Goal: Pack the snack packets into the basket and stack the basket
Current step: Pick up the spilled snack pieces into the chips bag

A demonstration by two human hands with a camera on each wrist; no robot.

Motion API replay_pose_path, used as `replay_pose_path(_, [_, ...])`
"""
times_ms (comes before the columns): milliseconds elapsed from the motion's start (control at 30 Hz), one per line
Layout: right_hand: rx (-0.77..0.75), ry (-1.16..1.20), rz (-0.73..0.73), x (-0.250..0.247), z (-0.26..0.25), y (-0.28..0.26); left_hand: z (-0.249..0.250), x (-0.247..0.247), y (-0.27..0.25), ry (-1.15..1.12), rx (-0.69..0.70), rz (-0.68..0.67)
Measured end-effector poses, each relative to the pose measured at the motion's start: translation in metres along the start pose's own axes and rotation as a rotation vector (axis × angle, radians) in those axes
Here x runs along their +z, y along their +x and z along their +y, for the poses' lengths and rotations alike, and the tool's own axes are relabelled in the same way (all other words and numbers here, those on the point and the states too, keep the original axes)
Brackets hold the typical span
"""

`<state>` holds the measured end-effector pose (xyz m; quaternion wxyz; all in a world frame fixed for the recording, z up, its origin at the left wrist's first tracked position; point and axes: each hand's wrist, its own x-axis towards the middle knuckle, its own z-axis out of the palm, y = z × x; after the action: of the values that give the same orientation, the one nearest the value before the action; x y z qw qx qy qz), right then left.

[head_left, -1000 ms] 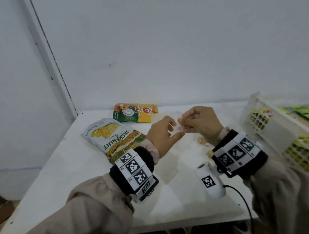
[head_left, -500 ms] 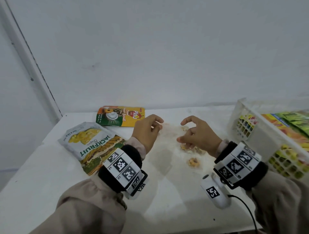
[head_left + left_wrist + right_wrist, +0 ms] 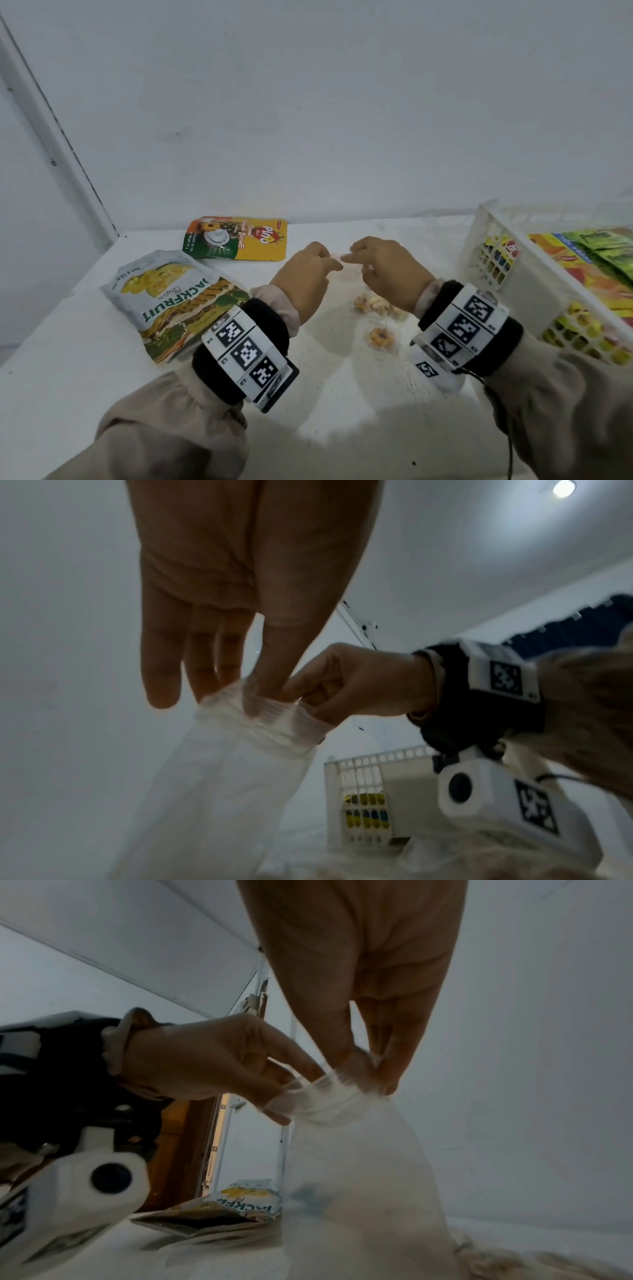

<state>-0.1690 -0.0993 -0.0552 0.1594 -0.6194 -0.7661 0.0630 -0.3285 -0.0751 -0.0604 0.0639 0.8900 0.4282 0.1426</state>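
Observation:
Both hands pinch the top seal of a clear plastic cookie packet that hangs down to the table; small round cookies show through it. My left hand holds the seal's left part, my right hand its right part. In the wrist views the packet is bunched at the seal between thumb and fingers of each hand. A white and green jackfruit chips packet lies at the left. A yellow and green biscuit packet lies behind it. The white slotted basket at the right holds several packets.
The white table meets a plain white wall behind. A door frame runs down at the left. The basket stands close to my right wrist. The right wrist camera's cable hangs over the table's front edge.
My hands have come together again at the packet's top seal and lifted it. Half a second ago they were apart and lower, over the cookies.

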Motion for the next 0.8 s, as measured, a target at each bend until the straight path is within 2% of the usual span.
replay_pose_path(133, [-0.016,0.018,-0.056,0.000,0.007,0.000,0.000,0.002,-0.003,-0.124,-0.107,0.083])
replay_pose_path(233, [0.016,0.058,-0.088,0.000,0.016,0.000,0.001,0.002,0.000,-0.093,-0.129,0.077])
replay_pose_path(300, [-0.005,0.246,-0.065,0.002,0.023,0.000,0.002,0.002,0.003,-0.038,-0.131,0.038])
replay_pose_path(367, [0.019,0.523,0.035,-0.003,0.026,-0.001,0.002,0.000,0.006,0.000,-0.145,0.010])
replay_pose_path(433, [0.122,0.750,0.121,-0.011,0.030,-0.003,0.001,-0.003,0.008,0.026,-0.155,0.001])
replay_pose_path(500, [0.232,0.807,0.067,-0.013,0.034,-0.005,0.000,-0.005,0.008,0.034,-0.159,-0.009])
replay_pose_path(567, [0.295,0.568,-0.178,-0.008,0.033,-0.008,0.000,-0.005,0.006,0.032,-0.158,-0.021])
replay_pose_path(633, [0.281,0.213,-0.438,0.003,0.025,-0.014,0.000,-0.005,0.004,0.030,-0.153,-0.037])
replay_pose_path(700, [0.211,-0.090,-0.550,0.014,0.014,-0.020,0.001,-0.004,0.004,0.023,-0.151,-0.047])
replay_pose_path(800, [0.169,-0.267,-0.636,0.027,0.002,-0.022,0.002,-0.003,0.003,0.000,-0.144,-0.060])
